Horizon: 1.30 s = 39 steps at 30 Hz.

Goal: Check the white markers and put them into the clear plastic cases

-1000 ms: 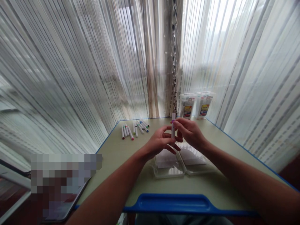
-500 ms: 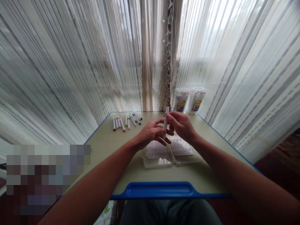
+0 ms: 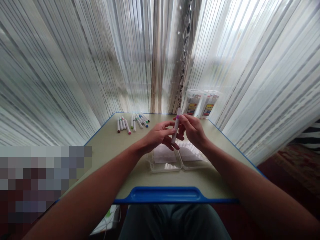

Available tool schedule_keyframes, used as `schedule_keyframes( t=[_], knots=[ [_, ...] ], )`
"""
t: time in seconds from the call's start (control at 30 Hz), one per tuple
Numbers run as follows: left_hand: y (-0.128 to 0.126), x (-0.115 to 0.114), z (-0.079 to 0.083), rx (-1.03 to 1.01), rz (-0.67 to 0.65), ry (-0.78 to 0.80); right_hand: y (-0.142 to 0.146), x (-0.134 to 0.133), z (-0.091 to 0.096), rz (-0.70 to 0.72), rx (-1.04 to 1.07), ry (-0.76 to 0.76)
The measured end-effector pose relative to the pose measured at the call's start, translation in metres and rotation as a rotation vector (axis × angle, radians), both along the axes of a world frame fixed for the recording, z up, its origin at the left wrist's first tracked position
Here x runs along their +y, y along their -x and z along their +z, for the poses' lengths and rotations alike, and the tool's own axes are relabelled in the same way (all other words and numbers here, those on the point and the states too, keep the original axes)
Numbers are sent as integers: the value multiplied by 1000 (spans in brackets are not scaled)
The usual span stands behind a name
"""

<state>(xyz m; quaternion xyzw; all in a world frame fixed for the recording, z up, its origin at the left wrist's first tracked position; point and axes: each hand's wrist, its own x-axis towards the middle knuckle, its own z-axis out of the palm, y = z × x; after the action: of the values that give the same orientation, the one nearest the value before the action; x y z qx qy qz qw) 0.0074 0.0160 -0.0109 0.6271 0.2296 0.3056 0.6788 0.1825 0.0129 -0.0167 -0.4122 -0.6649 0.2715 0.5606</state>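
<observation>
Between my two hands is a white marker point(image 3: 176, 126) with a purple band, tilted nearly upright above the desk. My left hand point(image 3: 162, 134) grips its lower part between thumb and fingers, the other fingers spread behind it. My right hand point(image 3: 192, 128) pinches the upper part by the purple band. Under the hands lies an open clear plastic case point(image 3: 165, 167) with white paper inside; the hands and right forearm cover parts of it. Several white markers point(image 3: 123, 124) with coloured ends lie at the back left of the desk, and another group point(image 3: 140, 120) lies just right of them.
Two clear boxes with labels, a left one point(image 3: 192, 108) and a right one point(image 3: 208, 109), stand at the back right. The pale desk point(image 3: 110, 146) has a blue rim and a blue tray point(image 3: 165, 194) at its front edge. Striped curtains point(image 3: 132, 66) hang behind.
The camera view has shifted slightly, so the desk sits a little higher in view. Both hands keep hold of the marker, and its purple band shows more clearly now.
</observation>
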Motion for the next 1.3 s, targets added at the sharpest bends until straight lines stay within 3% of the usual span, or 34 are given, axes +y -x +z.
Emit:
schedule_keyframes(
  t=[0.53,0.87,1.3],
  knots=[
    [2,-1,3,-14,-64,-11,0,-1,0,-46,-84,-63],
    [1,-3,3,17,-26,-38,0,-2,-1,-72,-157,-91],
    [-3,-3,1,5,112,-61,0,-3,0,54,-192,-86]
  ],
)
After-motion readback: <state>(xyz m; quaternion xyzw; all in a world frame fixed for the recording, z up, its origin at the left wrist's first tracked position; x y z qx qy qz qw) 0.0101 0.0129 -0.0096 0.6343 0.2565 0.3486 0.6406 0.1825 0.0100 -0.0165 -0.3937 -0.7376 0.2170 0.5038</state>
